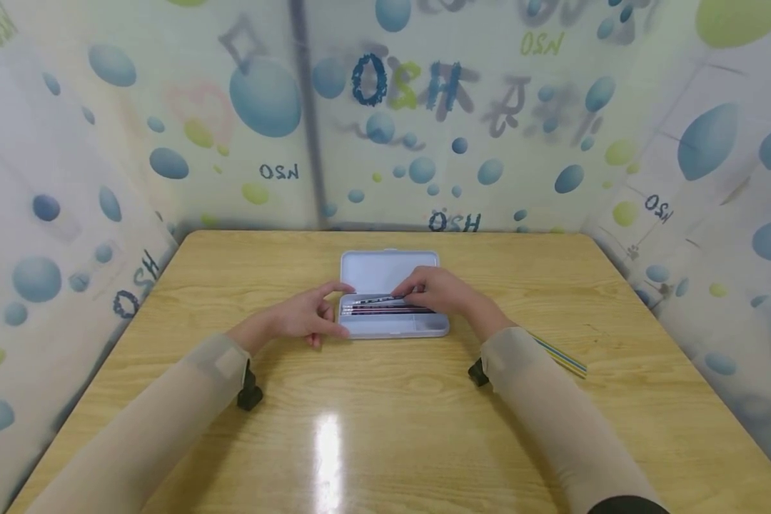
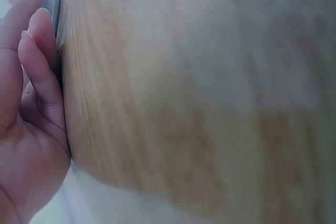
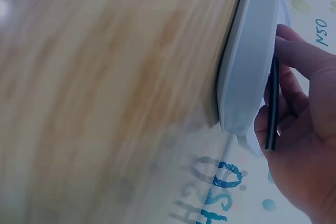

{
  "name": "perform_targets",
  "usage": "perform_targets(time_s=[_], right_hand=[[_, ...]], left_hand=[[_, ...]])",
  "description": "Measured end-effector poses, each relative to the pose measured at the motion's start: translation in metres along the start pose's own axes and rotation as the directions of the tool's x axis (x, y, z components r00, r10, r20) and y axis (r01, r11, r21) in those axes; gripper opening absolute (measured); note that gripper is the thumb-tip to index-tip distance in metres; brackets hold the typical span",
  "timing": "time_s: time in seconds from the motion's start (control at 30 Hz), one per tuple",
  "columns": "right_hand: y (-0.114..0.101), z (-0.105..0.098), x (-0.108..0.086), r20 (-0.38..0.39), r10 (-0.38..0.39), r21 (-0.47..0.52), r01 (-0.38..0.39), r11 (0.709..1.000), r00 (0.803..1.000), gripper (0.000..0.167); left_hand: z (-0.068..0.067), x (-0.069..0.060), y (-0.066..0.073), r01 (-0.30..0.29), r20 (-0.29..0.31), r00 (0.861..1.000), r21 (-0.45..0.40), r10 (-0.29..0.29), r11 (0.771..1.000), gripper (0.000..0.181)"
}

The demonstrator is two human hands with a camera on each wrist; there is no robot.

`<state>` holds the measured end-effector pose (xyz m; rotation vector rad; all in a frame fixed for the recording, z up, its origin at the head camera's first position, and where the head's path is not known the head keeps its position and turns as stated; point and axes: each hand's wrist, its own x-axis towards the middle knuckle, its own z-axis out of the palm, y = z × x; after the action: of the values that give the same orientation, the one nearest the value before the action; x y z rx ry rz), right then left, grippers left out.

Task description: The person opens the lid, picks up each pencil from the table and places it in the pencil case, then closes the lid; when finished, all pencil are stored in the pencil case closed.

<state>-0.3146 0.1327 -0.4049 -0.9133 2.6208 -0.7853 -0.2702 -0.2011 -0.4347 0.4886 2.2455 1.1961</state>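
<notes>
A white pencil case [image 1: 395, 327] lies on the table with its lid [image 1: 379, 271] laid back. Several dark pencils [image 1: 385, 310] rest side by side in its long compartment. My left hand [image 1: 305, 314] holds the left end of the case, forefinger near the hinge and thumb at the front corner. Over the compartment, my right hand [image 1: 440, 290] pinches a dark pencil [image 3: 273, 103], tilted above the others. In the right wrist view, the case's outer wall [image 3: 249, 51] hides the inside. The left wrist view shows my loosely curled fingers [image 2: 44, 77] beside the case.
Beside my right sleeve [image 1: 540, 385], yellow and blue striped sticks [image 1: 562, 357] lie on the wooden table [image 1: 398, 407], partly hidden by the forearm. Printed curtains [image 1: 424, 171] enclose the table's back and sides.
</notes>
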Motion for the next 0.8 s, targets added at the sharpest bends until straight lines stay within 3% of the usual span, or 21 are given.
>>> perform_targets(time_s=[0.43,0.8], right_hand=[[-0.004,0.001,0.006,0.006,0.008,0.003,-0.008,1.0,1.0,0.026],[-0.005,0.005,0.011,0.012,-0.036,0.004,0.036,0.999,0.999,0.025]], left_hand=[[-0.001,-0.001,0.006,0.005,-0.001,1.0,0.011,-0.005,1.0,0.088],[-0.001,-0.001,0.005,0.008,0.001,1.0,0.0,-0.008,1.0,0.088]])
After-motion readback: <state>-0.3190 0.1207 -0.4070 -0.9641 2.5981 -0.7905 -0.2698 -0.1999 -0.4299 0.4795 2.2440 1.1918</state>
